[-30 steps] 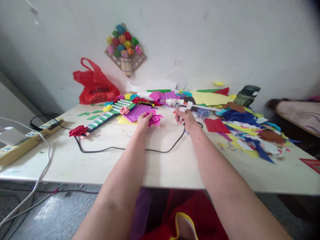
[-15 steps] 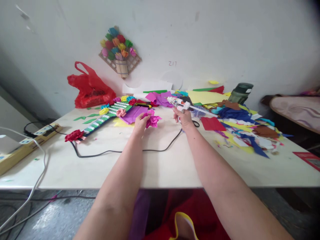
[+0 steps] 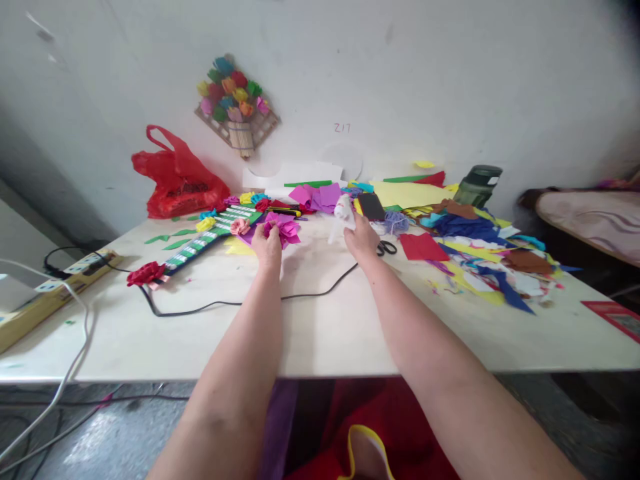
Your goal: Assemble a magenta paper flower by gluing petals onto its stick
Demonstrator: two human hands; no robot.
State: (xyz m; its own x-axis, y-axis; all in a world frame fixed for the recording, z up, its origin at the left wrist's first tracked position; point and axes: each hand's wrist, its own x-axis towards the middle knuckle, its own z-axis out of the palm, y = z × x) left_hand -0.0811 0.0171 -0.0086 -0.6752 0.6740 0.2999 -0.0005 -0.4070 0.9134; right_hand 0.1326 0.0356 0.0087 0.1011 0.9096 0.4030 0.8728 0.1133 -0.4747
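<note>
Between the fingers of my left hand (image 3: 267, 245) is a magenta paper flower (image 3: 283, 229), above the purple and yellow paper left of the table's middle. My right hand (image 3: 362, 239) is closed round a white glue gun (image 3: 343, 212), blurred, its front end turned down to the left. A black cord (image 3: 320, 292) runs from near the right hand across the table to the left. Beside the left hand lies a green-and-white striped board (image 3: 216, 237) with paper flowers, among them a pink one (image 3: 240, 227). Black scissors (image 3: 387, 248) lie just right of my right hand.
Paper scraps (image 3: 500, 260), a red paper square (image 3: 424, 247) and a dark green bottle (image 3: 477, 187) are on the right. A red plastic bag (image 3: 183, 180) stands at the back left. A power strip (image 3: 60, 293) lies at the left edge.
My left hand has moved left with the magenta flower. The glue gun in my right hand has swung from pointing up-left to tilting downward.
</note>
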